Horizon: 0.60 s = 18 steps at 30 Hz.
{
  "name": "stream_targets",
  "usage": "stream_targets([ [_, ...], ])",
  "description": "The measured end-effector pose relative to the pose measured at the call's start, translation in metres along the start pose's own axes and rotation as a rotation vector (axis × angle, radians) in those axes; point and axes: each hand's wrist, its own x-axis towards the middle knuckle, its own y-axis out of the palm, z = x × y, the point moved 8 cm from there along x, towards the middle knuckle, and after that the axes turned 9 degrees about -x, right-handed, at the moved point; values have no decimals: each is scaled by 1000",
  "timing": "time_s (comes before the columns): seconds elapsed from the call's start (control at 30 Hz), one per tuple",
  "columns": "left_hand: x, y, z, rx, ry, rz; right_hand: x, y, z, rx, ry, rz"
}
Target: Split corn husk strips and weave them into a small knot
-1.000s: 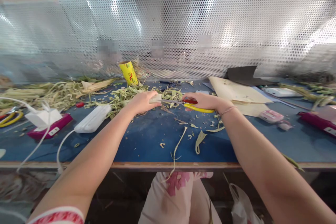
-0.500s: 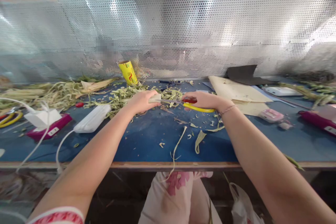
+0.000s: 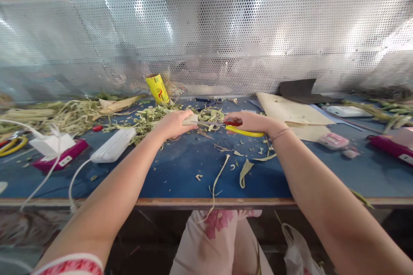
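Note:
My left hand [image 3: 174, 122] is closed around a small pale off-white piece [image 3: 192, 120], whose kind I cannot make out. In my right hand [image 3: 247, 121] is a pair of scissors [image 3: 245, 132] with red and yellow handles. Their thin metal blades point left and reach the edge of the pale piece. Beneath and behind both hands lies a heap of dry greenish plant scraps [image 3: 148, 116]. Single dry strips, such as a curled leaf [image 3: 245, 173], lie on the blue tabletop [image 3: 187, 180] nearer to me. My fingertips are partly hidden on both hands.
A yellow tube [image 3: 157, 89] leans by the perforated metal screen [image 3: 219, 21]. On the left are a white power bank [image 3: 113, 146], a magenta power strip [image 3: 61, 157], cables and other yellow-handled scissors [image 3: 13, 146]. Brown paper [image 3: 290, 111] and a pink case [image 3: 333, 141] lie right.

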Motion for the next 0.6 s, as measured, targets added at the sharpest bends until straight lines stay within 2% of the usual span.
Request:
stream_targets([
  [0.6,1,-1,0,-44,-16,-10,1,4,-5,28,-9,33],
])
